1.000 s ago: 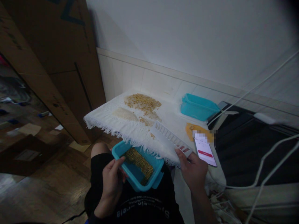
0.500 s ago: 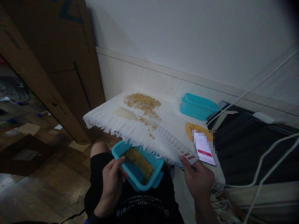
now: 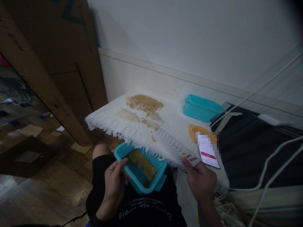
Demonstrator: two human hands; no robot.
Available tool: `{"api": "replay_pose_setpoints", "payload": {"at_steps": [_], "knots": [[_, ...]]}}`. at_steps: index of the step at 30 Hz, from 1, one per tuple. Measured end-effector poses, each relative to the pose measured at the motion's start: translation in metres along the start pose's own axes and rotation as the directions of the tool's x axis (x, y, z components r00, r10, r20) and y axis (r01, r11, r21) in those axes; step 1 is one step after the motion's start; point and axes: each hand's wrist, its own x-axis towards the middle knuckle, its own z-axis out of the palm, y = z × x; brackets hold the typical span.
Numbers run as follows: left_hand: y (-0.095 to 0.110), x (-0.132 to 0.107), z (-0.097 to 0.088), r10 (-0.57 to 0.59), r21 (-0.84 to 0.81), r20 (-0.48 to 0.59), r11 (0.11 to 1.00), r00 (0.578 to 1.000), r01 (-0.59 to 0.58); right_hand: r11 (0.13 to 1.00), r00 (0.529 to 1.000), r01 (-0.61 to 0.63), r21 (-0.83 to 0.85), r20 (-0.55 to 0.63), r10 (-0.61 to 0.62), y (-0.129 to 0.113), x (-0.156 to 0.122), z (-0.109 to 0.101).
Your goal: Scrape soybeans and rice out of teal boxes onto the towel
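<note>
While my left hand [image 3: 115, 179] grips the teal tub [image 3: 141, 186] below the fringed edge of the white cloth [image 3: 113, 121], my right hand [image 3: 201, 181] pinches the end of the white slotted scraper [image 3: 176, 145] lying on it. Some yellow beans [image 3: 142, 162] already lie in the tub; the bean heap [image 3: 145, 102] and rice pile [image 3: 127, 115] sit unswept beyond the scraper.

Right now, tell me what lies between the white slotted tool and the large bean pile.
Head view: a small scatter of beans on the white cloth.

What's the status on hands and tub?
Left hand grips tub, beans inside, under cloth edge. Right hand holds scraper on cloth. Bean pile beyond; phone beside scraper.
</note>
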Motion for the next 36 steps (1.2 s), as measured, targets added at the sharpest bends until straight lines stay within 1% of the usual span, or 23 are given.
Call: {"api": "replay_pose_setpoints", "payload": {"at_steps": [7, 11, 14, 16, 19, 21, 23, 27, 32, 34, 36], "knots": [[-0.001, -0.001, -0.001, 0.012, -0.011, 0.003, 1.0, 1.0, -0.012, 1.0, 0.999, 0.03, -0.008, 0.027, -0.03, 0.001, 0.007, 0.005], [0.0, -0.001, 0.0, 0.007, -0.024, 0.004, 1.0, 1.0, -0.007, 0.998, 0.997, 0.039, 0.057, 0.059, -0.042, -0.002, 0.008, 0.005], [0.0, 0.0, 0.0, 0.009, -0.009, -0.002, 1.0, 1.0, -0.009, 0.995, 0.996, 0.01, 0.103, 0.082, -0.018, -0.004, 0.005, 0.003], [0.0, 0.0, -0.001, 0.007, -0.002, 0.0, 1.0, 1.0, -0.007, 0.992, 0.998, -0.02, 0.123, 0.061, 0.012, -0.002, 0.005, 0.002], [0.0, 0.0, -0.002, -0.004, -0.022, 0.008, 1.0, 1.0, 0.004, 0.996, 0.999, -0.041, 0.083, -0.019, 0.043, 0.002, 0.009, 0.003], [-0.001, 0.0, -0.002, -0.001, -0.033, 0.015, 0.999, 1.0, 0.001, 0.999, 0.998, -0.032, 0.042, -0.057, 0.035, 0.004, 0.013, 0.006], [-0.002, 0.0, -0.003, 0.004, -0.036, 0.014, 0.999, 1.0, -0.004, 0.999, 0.998, -0.026, 0.037, -0.06, 0.028, 0.002, 0.018, 0.01], [-0.003, 0.0, -0.003, 0.006, -0.023, 0.011, 1.0, 1.0, -0.005, 0.995, 0.999, -0.027, 0.094, -0.018, 0.029, -0.006, 0.025, 0.022], [-0.003, 0.001, -0.004, 0.004, -0.025, -0.004, 1.0, 1.0, -0.004, 0.994, 0.999, -0.03, 0.103, 0.038, 0.026, -0.012, 0.028, 0.036], [-0.002, 0.002, -0.004, 0.0, -0.032, -0.01, 0.999, 1.0, -0.001, 0.993, 0.999, -0.022, 0.117, 0.028, 0.019, -0.013, 0.029, 0.039], [-0.001, 0.003, -0.004, 0.004, -0.039, -0.01, 0.999, 1.0, -0.005, 0.991, 1.0, -0.022, 0.128, -0.015, 0.024, -0.014, 0.029, 0.04]]}}
